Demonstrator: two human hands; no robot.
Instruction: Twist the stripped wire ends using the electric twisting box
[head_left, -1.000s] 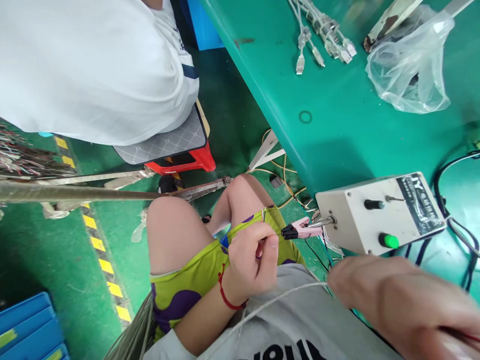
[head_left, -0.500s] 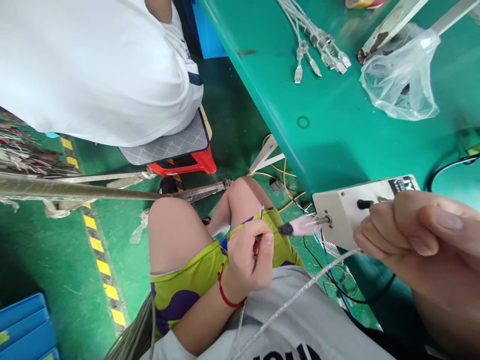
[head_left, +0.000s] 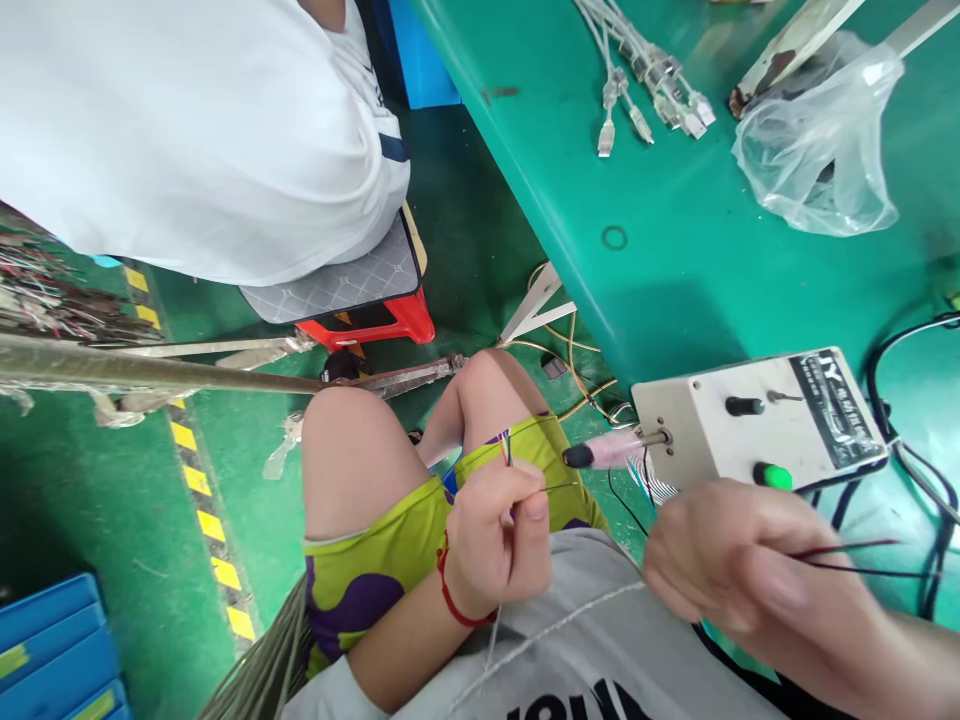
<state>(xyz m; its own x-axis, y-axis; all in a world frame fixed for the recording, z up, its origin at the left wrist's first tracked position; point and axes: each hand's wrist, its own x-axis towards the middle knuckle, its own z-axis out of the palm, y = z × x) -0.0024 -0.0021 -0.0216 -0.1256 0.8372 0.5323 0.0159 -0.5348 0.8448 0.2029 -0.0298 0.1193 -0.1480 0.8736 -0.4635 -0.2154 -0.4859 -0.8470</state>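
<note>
Far left of the squarish off-white box [head_left: 750, 440], a smooth-sided blue plastic bin [head_left: 56, 650] sits below a bristly heap of thin wires [head_left: 60, 295]. Next, still well left of the box, come a co-worker's soft, creased white shirt [head_left: 202, 130] and a stool [head_left: 352, 265] with a quilted grey pad on glossy red plastic. A sheaf of slender grey cables [head_left: 266, 650] fans out lower down.

Nearer the box's left side is the left hand [head_left: 499, 540], a red cord at its wrist. Its fingers are curled tight, pinching fine coloured wires [head_left: 508, 448]: several poke upward, and one dark strand points towards the box. Just past that strand, apart from it, a blurred pink clip [head_left: 604, 450] with a rounded black tip extends on a metal rod from the box's left face.

Above the box, clear-bodied plugs [head_left: 667, 95] lie on the smooth green desk [head_left: 675, 250]. Touching or just in front of the box's lower edge, I cannot tell which, is the blurred right hand [head_left: 735, 565]. Its fingers are folded closed around a pale, rope-textured cable [head_left: 555, 632], with thin red and dark ends [head_left: 855, 560] sticking out rightward. Above the box's right part lies a crumpled, see-through bag [head_left: 825, 150].
</note>
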